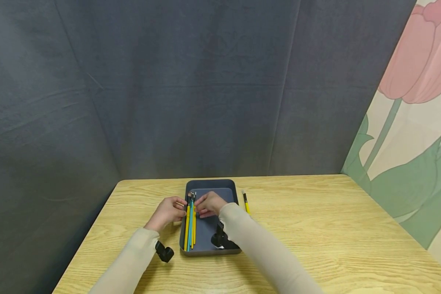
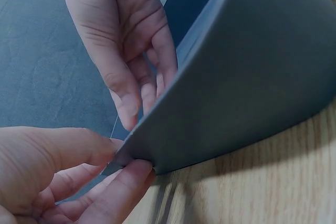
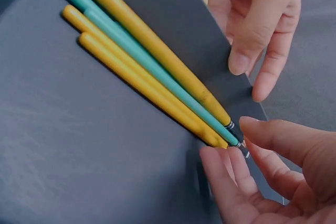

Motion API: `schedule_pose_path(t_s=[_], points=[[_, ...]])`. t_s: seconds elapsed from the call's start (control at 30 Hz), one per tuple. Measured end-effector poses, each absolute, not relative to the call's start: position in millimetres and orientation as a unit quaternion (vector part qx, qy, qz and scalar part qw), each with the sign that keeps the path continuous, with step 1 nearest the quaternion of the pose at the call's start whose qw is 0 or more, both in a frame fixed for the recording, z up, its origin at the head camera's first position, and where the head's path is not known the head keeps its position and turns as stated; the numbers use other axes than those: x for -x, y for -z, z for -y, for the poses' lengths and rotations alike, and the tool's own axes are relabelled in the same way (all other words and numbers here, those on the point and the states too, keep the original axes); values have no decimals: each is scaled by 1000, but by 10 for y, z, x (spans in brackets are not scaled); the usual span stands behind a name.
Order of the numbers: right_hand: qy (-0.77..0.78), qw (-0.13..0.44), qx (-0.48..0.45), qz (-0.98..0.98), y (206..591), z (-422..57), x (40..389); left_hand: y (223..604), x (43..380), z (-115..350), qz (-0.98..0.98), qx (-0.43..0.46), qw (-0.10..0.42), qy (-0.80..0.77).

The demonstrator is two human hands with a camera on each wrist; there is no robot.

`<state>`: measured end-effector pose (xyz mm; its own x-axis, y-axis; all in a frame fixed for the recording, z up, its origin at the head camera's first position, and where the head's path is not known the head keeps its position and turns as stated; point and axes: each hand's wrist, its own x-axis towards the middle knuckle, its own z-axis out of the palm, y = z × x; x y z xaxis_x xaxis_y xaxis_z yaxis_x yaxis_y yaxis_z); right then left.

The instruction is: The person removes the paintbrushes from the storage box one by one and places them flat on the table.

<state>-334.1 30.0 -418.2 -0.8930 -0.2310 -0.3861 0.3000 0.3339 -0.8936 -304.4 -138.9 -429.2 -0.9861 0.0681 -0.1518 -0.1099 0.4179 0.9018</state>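
Observation:
Several paintbrushes with yellow (image 3: 152, 40) and teal (image 3: 157, 73) handles lie side by side along the left wall of a dark grey tray (image 1: 214, 234). My right hand (image 1: 210, 203) reaches into the tray and pinches the brushes close to their ferrules, thumb on one side and fingertips on the other. Their bristles are mostly hidden by that hand in the right wrist view. At the tray's left side, my left hand (image 1: 168, 213) grips the wall (image 2: 236, 77), with the thumb over the rim and fingers against the outside.
Just right of the tray, a single yellow-handled paintbrush (image 1: 246, 202) lies on the wooden table (image 1: 316, 228), partly covered by my right sleeve. A dark grey curtain (image 1: 206, 102) hangs behind the table, and a tulip-patterned cloth (image 1: 411, 122) is at the right.

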Motion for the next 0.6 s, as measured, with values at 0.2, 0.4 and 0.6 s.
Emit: schedule_pose_path(t_s=[0.2,0.4,0.6], points=[[554,220,-25,-802,4231,-268,3355,4292,3045,1387,-837,11,82,-541],[541,212,-28,-814,4249,-231,3361,4281,3038,1387,-836,14,83,-542],[528,202,-24,-824,4255,-177,3375,4265,3036,1388,-832,7,82,-548]])
